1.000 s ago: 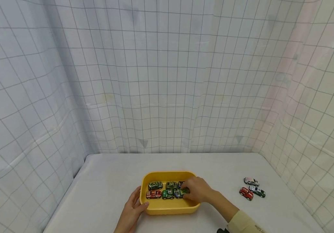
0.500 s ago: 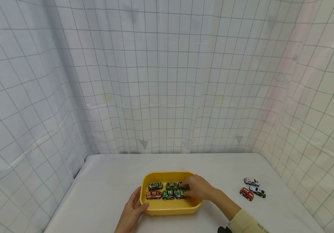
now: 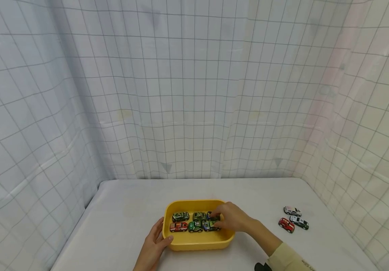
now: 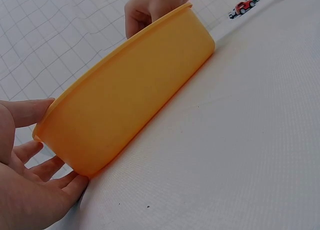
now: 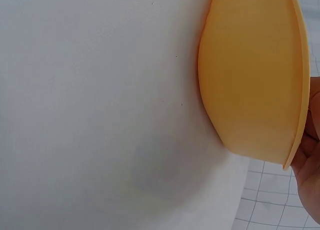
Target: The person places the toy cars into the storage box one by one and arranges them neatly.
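A yellow plastic tub (image 3: 199, 246) sits on the white-covered table. My left hand (image 3: 153, 242) grips its left end, thumb over the rim and fingers along the outer wall. Inside are two rows of toy cars: a red one (image 3: 179, 227), a green one (image 3: 196, 226) and a blue-green one (image 3: 210, 226) in front, two camouflage-green ones (image 3: 180, 216) and a dark blue toy car (image 3: 213, 216) behind. My right hand (image 3: 231, 217) reaches over the right rim. Its thumb and fingers pinch the dark blue car, partly hiding it, with the thumb beside the blue-green one.
On the table to the right lie three more toy cars: a white one (image 3: 292, 211), a white-and-green one (image 3: 299, 222) and a red one (image 3: 286, 225). Grid-patterned white curtains (image 3: 194, 113) enclose the table at the back and sides. A dark object (image 3: 263, 266) shows by the right sleeve.
My right hand has shifted slightly within the tub's right end, fingers still at the dark blue car. The left hand and the loose cars stay where they were.
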`<act>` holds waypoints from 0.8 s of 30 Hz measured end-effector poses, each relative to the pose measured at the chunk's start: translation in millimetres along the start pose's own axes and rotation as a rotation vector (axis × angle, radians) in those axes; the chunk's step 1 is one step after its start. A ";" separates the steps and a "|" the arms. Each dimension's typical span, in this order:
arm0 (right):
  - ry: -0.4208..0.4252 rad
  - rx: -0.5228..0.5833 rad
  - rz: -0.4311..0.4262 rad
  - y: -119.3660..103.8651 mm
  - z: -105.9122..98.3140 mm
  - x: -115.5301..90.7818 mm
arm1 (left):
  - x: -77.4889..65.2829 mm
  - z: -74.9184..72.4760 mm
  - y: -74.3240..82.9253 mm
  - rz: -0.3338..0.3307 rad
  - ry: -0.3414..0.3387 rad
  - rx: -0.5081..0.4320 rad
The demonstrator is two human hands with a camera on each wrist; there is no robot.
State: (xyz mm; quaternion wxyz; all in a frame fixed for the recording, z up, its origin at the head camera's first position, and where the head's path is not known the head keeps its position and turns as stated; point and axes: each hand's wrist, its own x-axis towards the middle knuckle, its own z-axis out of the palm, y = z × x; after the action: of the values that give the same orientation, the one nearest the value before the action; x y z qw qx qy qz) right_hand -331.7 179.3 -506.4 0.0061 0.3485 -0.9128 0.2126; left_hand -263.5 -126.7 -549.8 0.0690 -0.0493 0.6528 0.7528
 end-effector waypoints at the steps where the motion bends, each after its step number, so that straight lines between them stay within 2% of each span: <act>1: -0.001 0.004 0.001 0.0 -0.7 -0.2 | -0.1 0.1 0.1 0.000 -0.001 -0.002; 17: -0.007 -0.005 0.030 4.1 -5.7 -5.4 | 1.7 -0.4 -2.1 0.013 -0.007 0.004; 24: 0.014 0.071 0.031 9.1 -10.1 -7.7 | 1.2 0.0 -1.2 0.010 -0.003 0.001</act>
State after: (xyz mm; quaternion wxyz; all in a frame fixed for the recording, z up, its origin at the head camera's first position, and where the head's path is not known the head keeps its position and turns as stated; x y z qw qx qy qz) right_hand -333.1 194.1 -501.9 -0.0031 0.3328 -0.9099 0.2476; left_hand -264.4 -126.5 -551.1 0.0664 -0.0449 0.6531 0.7530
